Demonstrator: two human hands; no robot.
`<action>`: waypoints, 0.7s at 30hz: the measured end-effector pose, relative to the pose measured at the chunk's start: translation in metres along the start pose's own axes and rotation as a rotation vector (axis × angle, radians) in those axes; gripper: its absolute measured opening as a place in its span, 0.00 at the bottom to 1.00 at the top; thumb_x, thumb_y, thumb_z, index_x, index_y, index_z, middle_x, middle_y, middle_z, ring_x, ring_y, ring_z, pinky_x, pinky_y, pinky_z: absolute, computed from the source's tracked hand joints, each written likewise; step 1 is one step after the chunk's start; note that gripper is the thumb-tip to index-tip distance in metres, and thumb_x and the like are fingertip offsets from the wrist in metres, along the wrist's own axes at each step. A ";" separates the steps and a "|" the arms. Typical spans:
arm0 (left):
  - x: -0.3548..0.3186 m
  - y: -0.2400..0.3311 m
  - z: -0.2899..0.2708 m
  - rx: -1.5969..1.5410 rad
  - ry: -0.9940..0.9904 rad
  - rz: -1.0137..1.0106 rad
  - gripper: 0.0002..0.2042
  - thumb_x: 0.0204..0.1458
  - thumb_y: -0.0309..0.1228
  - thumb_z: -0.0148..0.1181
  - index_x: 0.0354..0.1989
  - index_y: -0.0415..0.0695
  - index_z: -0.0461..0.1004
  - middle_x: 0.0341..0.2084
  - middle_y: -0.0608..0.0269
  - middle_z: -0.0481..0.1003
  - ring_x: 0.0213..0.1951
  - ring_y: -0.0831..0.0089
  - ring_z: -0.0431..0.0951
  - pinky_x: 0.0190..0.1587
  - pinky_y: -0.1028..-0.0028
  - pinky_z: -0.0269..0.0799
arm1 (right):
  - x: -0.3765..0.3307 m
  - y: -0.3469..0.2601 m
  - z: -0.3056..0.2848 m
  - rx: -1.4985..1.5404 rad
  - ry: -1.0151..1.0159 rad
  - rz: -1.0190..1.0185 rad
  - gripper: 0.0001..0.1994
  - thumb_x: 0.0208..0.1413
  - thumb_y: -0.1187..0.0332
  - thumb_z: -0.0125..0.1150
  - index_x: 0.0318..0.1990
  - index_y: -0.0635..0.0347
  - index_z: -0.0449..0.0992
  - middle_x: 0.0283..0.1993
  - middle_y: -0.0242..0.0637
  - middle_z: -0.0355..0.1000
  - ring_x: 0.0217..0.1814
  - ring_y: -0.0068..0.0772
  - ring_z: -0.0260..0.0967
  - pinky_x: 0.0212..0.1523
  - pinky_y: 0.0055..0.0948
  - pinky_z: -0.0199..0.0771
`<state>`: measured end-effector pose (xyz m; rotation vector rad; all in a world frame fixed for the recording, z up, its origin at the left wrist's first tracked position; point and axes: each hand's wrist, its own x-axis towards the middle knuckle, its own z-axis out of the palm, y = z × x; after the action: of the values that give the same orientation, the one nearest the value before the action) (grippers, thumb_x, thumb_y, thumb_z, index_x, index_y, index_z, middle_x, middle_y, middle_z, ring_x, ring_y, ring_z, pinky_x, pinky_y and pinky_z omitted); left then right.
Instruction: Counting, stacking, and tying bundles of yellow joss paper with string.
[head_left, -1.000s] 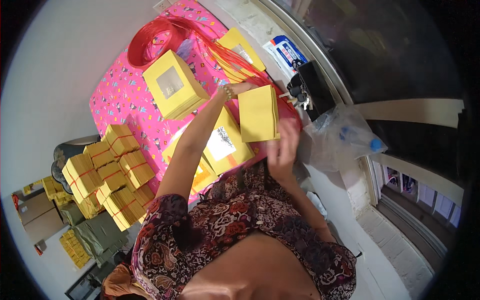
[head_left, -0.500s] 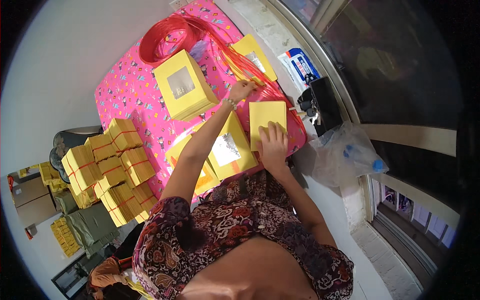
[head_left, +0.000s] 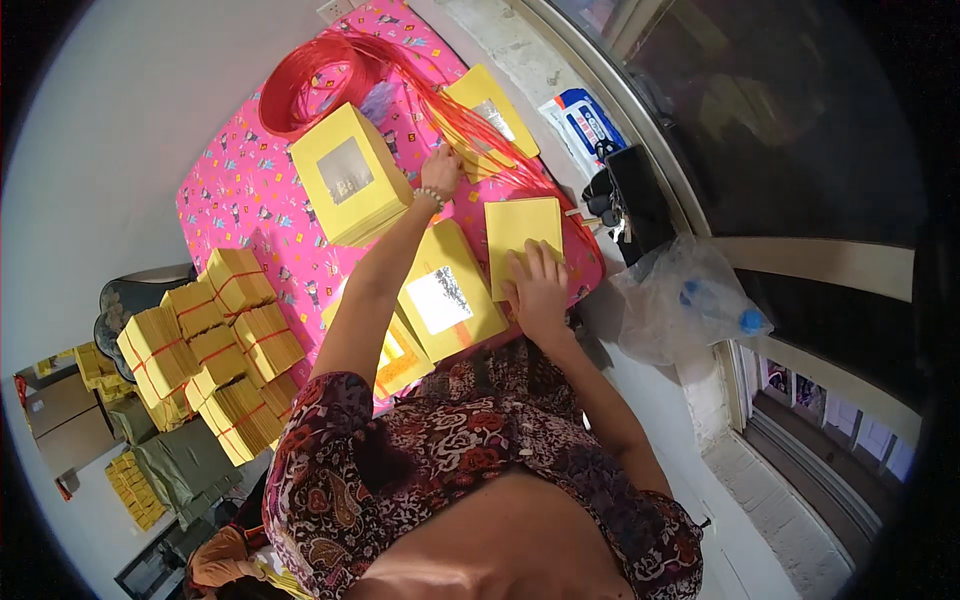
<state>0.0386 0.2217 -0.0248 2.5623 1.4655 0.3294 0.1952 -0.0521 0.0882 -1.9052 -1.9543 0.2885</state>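
My right hand lies on a yellow paper stack at the table's right edge, its fingers stretched out over the near part. My left hand reaches up beside a bundle of thin red plastic strips. Its fingers look curled in, and whether a strip is between them is hidden. Left of that hand stands a thick pile of yellow sheets with a silvery square on top. Another yellow stack with a shiny square lies below, between my arms. Under the strips is a flat yellow piece.
The table has a pink patterned cover. A red strip coil sits at the back. Tied yellow bundles are piled at the left. On the right ledge are a blue-white packet, a black object and a clear bag.
My left hand has drawn left, away from the strips' lower end toward the thick yellow pile. My right hand stays on its stack. The whole view has shifted slightly.
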 end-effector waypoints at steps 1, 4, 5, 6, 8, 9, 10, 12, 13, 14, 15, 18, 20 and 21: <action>0.001 0.000 -0.005 -0.035 0.067 0.005 0.07 0.45 0.28 0.64 0.32 0.44 0.74 0.37 0.55 0.72 0.40 0.55 0.76 0.40 0.57 0.75 | 0.001 -0.001 0.000 0.008 0.004 -0.008 0.24 0.54 0.62 0.59 0.59 0.55 0.69 0.65 0.47 0.60 0.70 0.52 0.53 0.62 0.49 0.57; -0.005 0.013 -0.029 -0.211 0.114 -0.040 0.07 0.50 0.28 0.62 0.35 0.43 0.72 0.31 0.54 0.74 0.34 0.56 0.78 0.36 0.57 0.74 | 0.003 -0.002 0.003 0.027 0.036 -0.033 0.24 0.54 0.62 0.59 0.59 0.55 0.69 0.64 0.47 0.60 0.70 0.52 0.53 0.61 0.49 0.57; -0.005 0.030 -0.042 -0.359 0.087 -0.076 0.06 0.52 0.27 0.60 0.36 0.42 0.71 0.29 0.54 0.74 0.32 0.57 0.78 0.34 0.58 0.74 | 0.001 0.001 0.004 0.026 0.037 -0.016 0.24 0.54 0.62 0.59 0.59 0.55 0.69 0.64 0.47 0.60 0.70 0.52 0.53 0.61 0.49 0.57; -0.010 0.048 -0.056 -0.363 0.076 -0.066 0.06 0.52 0.27 0.60 0.36 0.42 0.71 0.29 0.54 0.74 0.32 0.57 0.78 0.34 0.58 0.74 | 0.000 0.004 0.003 0.012 0.041 -0.013 0.24 0.54 0.62 0.59 0.58 0.56 0.69 0.64 0.48 0.60 0.70 0.52 0.53 0.61 0.49 0.57; -0.030 0.086 -0.084 -0.643 0.033 -0.086 0.06 0.55 0.25 0.57 0.39 0.41 0.68 0.28 0.54 0.75 0.32 0.59 0.79 0.32 0.63 0.72 | -0.001 0.006 0.003 0.000 0.048 -0.003 0.23 0.54 0.62 0.58 0.58 0.56 0.69 0.64 0.48 0.60 0.70 0.52 0.53 0.61 0.49 0.57; -0.043 0.100 -0.092 -0.642 0.032 -0.086 0.06 0.55 0.25 0.57 0.39 0.41 0.68 0.28 0.54 0.75 0.32 0.59 0.79 0.32 0.63 0.72 | 0.000 0.006 0.003 0.009 0.051 -0.011 0.23 0.54 0.62 0.58 0.58 0.56 0.69 0.64 0.48 0.60 0.70 0.52 0.52 0.61 0.49 0.57; -0.057 0.114 -0.096 -0.666 0.031 -0.027 0.05 0.55 0.24 0.56 0.38 0.41 0.69 0.28 0.55 0.74 0.32 0.59 0.79 0.32 0.65 0.72 | 0.000 0.006 0.003 0.018 0.055 -0.019 0.23 0.54 0.61 0.58 0.57 0.57 0.70 0.64 0.48 0.60 0.70 0.53 0.52 0.61 0.50 0.57; -0.084 0.135 -0.096 -0.708 0.042 0.111 0.05 0.54 0.23 0.57 0.37 0.40 0.70 0.28 0.54 0.74 0.31 0.59 0.78 0.32 0.66 0.72 | 0.002 0.007 0.002 0.027 0.033 -0.013 0.22 0.55 0.61 0.58 0.57 0.57 0.69 0.65 0.48 0.59 0.71 0.53 0.51 0.62 0.50 0.55; -0.095 0.142 -0.093 -0.725 0.056 0.196 0.04 0.54 0.24 0.58 0.36 0.40 0.70 0.27 0.54 0.73 0.31 0.58 0.77 0.33 0.65 0.72 | 0.003 0.007 0.001 0.034 0.017 -0.008 0.22 0.55 0.61 0.57 0.57 0.58 0.69 0.65 0.48 0.59 0.71 0.52 0.51 0.63 0.50 0.54; -0.104 0.142 -0.085 -0.653 0.036 0.236 0.04 0.54 0.25 0.59 0.36 0.40 0.72 0.27 0.52 0.73 0.33 0.55 0.76 0.37 0.64 0.72 | 0.003 0.007 0.005 0.049 0.022 -0.002 0.22 0.57 0.62 0.55 0.58 0.59 0.68 0.66 0.47 0.58 0.72 0.52 0.49 0.65 0.51 0.51; -0.113 0.141 -0.078 -0.649 0.039 0.233 0.04 0.54 0.25 0.59 0.36 0.40 0.72 0.27 0.52 0.73 0.33 0.55 0.76 0.37 0.64 0.72 | 0.002 0.008 0.007 0.052 0.022 -0.007 0.22 0.57 0.62 0.55 0.58 0.59 0.68 0.66 0.47 0.58 0.72 0.52 0.49 0.65 0.51 0.51; -0.123 0.143 -0.071 -0.725 0.099 0.128 0.05 0.54 0.25 0.59 0.37 0.40 0.72 0.30 0.53 0.74 0.35 0.53 0.75 0.40 0.63 0.71 | 0.000 0.015 0.015 0.161 0.070 0.000 0.21 0.59 0.67 0.52 0.60 0.60 0.66 0.66 0.45 0.59 0.71 0.49 0.51 0.65 0.50 0.51; -0.126 0.141 -0.066 -0.786 0.080 0.098 0.05 0.53 0.25 0.59 0.37 0.40 0.72 0.30 0.54 0.74 0.36 0.53 0.75 0.41 0.63 0.71 | 0.004 0.020 0.012 0.261 0.077 0.057 0.19 0.60 0.68 0.51 0.59 0.59 0.67 0.64 0.44 0.61 0.69 0.48 0.53 0.64 0.51 0.52; -0.128 0.140 -0.064 -0.849 0.059 0.067 0.05 0.52 0.24 0.59 0.37 0.40 0.72 0.31 0.55 0.74 0.37 0.54 0.75 0.43 0.63 0.70 | 0.008 0.021 0.011 0.361 0.082 0.117 0.18 0.60 0.68 0.50 0.58 0.59 0.67 0.62 0.43 0.62 0.67 0.48 0.55 0.63 0.51 0.52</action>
<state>0.0740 0.0435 0.0586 1.9102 0.9462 0.8299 0.2100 -0.0418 0.0702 -1.7642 -1.6129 0.5469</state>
